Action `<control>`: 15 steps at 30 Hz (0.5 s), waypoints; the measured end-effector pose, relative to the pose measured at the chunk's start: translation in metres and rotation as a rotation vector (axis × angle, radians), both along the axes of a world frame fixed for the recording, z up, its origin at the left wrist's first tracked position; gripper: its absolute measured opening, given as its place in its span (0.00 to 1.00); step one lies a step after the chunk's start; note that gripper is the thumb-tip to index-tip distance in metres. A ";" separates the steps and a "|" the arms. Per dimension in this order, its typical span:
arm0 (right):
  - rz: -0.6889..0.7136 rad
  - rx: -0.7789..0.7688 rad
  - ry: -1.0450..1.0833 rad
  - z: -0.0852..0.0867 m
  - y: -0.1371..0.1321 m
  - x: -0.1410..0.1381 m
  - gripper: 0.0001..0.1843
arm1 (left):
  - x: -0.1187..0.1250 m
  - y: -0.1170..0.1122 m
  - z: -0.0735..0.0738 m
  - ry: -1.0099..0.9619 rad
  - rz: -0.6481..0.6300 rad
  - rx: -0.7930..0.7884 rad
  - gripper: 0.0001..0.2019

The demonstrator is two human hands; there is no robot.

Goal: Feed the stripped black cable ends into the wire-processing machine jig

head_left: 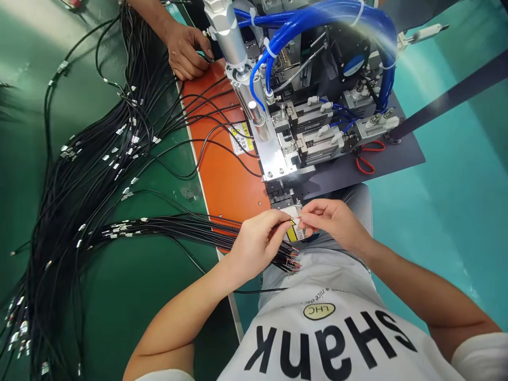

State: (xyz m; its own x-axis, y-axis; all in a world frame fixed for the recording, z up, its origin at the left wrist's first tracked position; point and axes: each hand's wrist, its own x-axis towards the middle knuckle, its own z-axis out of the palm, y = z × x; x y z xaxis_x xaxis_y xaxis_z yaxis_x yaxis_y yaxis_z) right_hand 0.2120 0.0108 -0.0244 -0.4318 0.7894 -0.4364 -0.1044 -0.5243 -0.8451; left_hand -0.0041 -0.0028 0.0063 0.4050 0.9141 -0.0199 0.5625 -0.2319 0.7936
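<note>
My left hand [264, 235] is closed, thumb and forefinger pinching the end of a black cable in front of the machine [278, 143]. Facing it, my right hand [335, 222] pinches at a thin light wire tip [296, 217] that sticks out from the left fingers. Beneath my left hand runs a bundle of black cables [190, 228], whose stripped ends [292, 262] show small red and pale wires above my lap. Just behind the fingertips is a white and yellow label [294, 227] on the machine's front.
A co-worker's hand [188, 53] rests at the far edge of the orange plate [222, 180]. Many black cables [130, 116] with white tags spread over the green table [159, 307]. Red-handled scissors [367, 164] lie right of the machine. Blue air hoses [317, 16] arch above.
</note>
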 end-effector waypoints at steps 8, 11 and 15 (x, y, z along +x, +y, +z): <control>-0.004 -0.013 0.045 -0.011 -0.002 -0.008 0.11 | 0.006 -0.005 -0.010 -0.225 0.150 -0.187 0.03; 0.015 -0.010 0.063 -0.010 0.000 -0.005 0.11 | 0.007 -0.007 -0.014 -0.253 0.184 -0.200 0.03; 0.052 0.041 0.085 -0.006 0.004 -0.003 0.09 | 0.010 -0.007 -0.014 -0.324 0.187 -0.208 0.03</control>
